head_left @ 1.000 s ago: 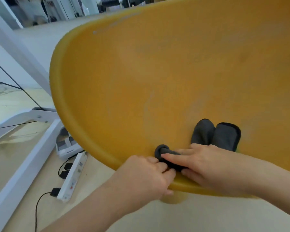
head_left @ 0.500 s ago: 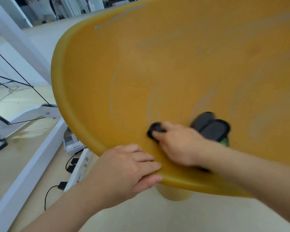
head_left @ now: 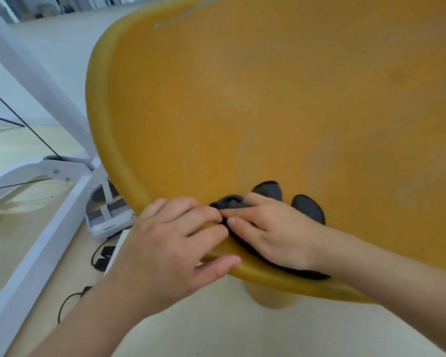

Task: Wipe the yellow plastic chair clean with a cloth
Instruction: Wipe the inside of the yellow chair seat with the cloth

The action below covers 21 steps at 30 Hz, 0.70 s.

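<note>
The yellow plastic chair [head_left: 281, 104] fills most of the view, a wide bowl-shaped seat with pale smears on it. A dark grey cloth [head_left: 307, 207] lies on the seat near the front rim, mostly covered by my right hand [head_left: 273, 228], whose fingers press down on it. My left hand [head_left: 170, 243] grips the front rim of the chair, fingers inside and thumb under the edge, touching the right hand's fingertips.
A white frame [head_left: 36, 228] runs along the floor at the left. Beside it lie a white headset-like device [head_left: 108, 215], a white power strip and black cables [head_left: 101, 256]. The chair's yellow pedestal [head_left: 271, 297] stands on the pale floor.
My right hand has slid the cloth back towards the front rim, next to my left hand. The left hand has shifted right along the rim.
</note>
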Motion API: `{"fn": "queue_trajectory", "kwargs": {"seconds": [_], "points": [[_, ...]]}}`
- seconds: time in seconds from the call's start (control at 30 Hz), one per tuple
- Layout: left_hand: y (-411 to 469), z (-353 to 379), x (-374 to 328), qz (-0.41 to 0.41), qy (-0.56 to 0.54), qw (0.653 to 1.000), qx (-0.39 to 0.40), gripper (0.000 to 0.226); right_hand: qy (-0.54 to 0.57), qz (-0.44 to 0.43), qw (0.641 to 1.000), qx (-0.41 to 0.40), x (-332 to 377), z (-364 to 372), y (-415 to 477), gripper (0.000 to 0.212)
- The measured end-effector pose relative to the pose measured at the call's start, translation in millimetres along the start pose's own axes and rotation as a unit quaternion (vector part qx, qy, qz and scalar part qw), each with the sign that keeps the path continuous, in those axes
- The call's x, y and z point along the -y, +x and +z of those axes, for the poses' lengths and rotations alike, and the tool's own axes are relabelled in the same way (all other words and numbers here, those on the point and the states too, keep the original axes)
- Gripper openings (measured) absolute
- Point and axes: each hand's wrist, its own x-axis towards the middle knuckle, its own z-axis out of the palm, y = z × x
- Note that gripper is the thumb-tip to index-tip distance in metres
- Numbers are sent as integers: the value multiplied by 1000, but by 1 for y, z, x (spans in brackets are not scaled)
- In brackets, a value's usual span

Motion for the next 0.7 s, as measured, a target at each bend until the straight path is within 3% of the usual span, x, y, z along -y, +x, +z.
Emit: {"fn": "queue_trajectory", "kwargs": {"seconds": [0.07,0.13,0.23,0.37,0.43,0.6,0.67,0.7], "points": [[0,0,4,-22,-38,997,-59,30,100,-23,994,-45,28,7,30,22],[0,-2,5,-29,-60,995,-76,23,133,-6,990,-48,31,3,34,23],[4,-3,1,-42,-10,999,12,24,8,94,995,27,-4,-9,-8,27],[20,5,-5,-57,37,985,156,54,-142,315,938,36,-57,-36,-72,35],[25,11,-10,-25,36,984,173,54,-115,309,944,32,-54,-35,-67,30],[34,0,-18,-37,15,986,163,37,-7,136,991,18,13,-1,-12,23],[36,-3,-19,-57,8,982,179,27,1,144,989,34,16,-7,-19,25],[36,-3,-19,-69,4,977,200,24,-41,172,981,76,9,-16,-29,37]]}}
